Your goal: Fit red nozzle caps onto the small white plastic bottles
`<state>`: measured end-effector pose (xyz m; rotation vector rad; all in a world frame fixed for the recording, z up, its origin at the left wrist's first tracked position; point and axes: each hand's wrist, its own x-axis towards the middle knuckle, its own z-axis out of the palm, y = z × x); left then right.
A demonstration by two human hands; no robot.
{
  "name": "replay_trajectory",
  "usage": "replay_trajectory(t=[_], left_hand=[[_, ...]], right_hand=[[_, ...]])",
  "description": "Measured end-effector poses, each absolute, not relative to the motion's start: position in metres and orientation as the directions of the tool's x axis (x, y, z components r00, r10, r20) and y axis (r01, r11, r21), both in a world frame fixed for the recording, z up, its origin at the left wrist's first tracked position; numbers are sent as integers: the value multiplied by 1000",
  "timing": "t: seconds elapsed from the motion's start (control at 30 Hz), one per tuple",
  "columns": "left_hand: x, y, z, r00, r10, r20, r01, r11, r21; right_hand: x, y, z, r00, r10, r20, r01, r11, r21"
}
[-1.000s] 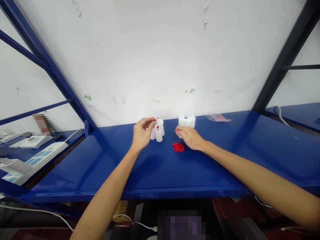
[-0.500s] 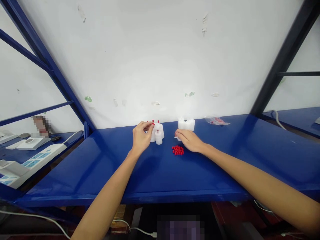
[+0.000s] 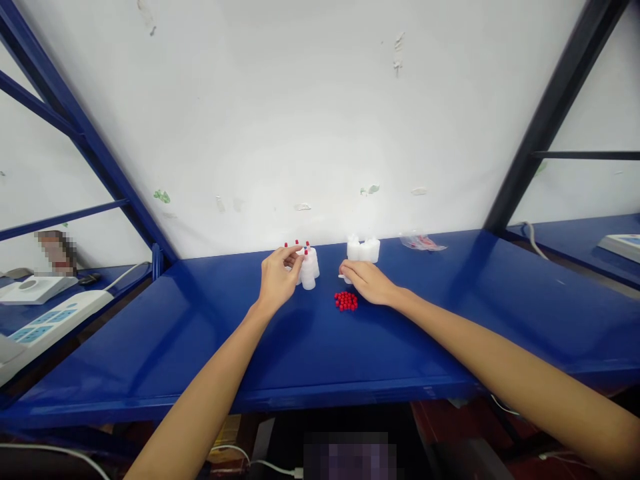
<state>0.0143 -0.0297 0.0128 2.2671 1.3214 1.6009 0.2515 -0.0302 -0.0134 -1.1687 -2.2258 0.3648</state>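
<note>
My left hand (image 3: 279,279) is closed, thumb and forefinger at the red cap (image 3: 306,253) of the front white bottle (image 3: 309,276). More white bottles with red tips stand behind it, partly hidden by my fingers. My right hand (image 3: 369,280) is closed round a small white piece (image 3: 344,277), probably a bottle, whose narrow end sticks out to the left; the fingers hide most of it. Just below that hand lies a pile of small red caps (image 3: 346,301). Behind it stand several white bottles (image 3: 369,251) with no red on top.
A clear plastic bag with red on it (image 3: 423,243) lies near the wall at the right. The blue table (image 3: 200,333) has a front edge running below my forearms. Blue posts (image 3: 115,160) rise at the left, with a white power strip (image 3: 55,327) beyond them.
The whole view has shifted slightly, so things appear further left. The front left bottle now shows its red cap higher and larger, by my left fingertips. My right hand keeps its hold.
</note>
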Motion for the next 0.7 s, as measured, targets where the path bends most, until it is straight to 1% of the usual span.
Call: replay_trajectory(t=[0.1,0.2,0.3,0.4,0.5,0.57,0.63,0.7], left_hand=[[16,-31,13,82,645,760,603,-639,478],[18,-35,13,92,567,819,605,-685,406],[22,-40,11,171,465,869,584,-758,291],[28,-43,6,268,418,868,535,-814,227],[34,-45,-1,347,408,844,498,-843,203],[35,-44,-4,366,410,835,489,-848,203],[35,-44,-4,336,422,842,508,-834,215],[33,-43,-2,264,430,863,543,-806,236]], right_hand=[[251,-31,-12,-451,810,376,640,586,-497],[250,-31,-12,-451,809,378,637,588,-499],[249,-30,-12,-450,808,381,642,589,-491],[249,-29,-13,-450,807,383,652,589,-476],[250,-29,-14,-454,810,372,667,586,-461],[250,-29,-15,-466,809,360,672,587,-451],[251,-29,-15,-479,805,351,667,594,-450],[251,-29,-15,-486,803,346,657,596,-461]])
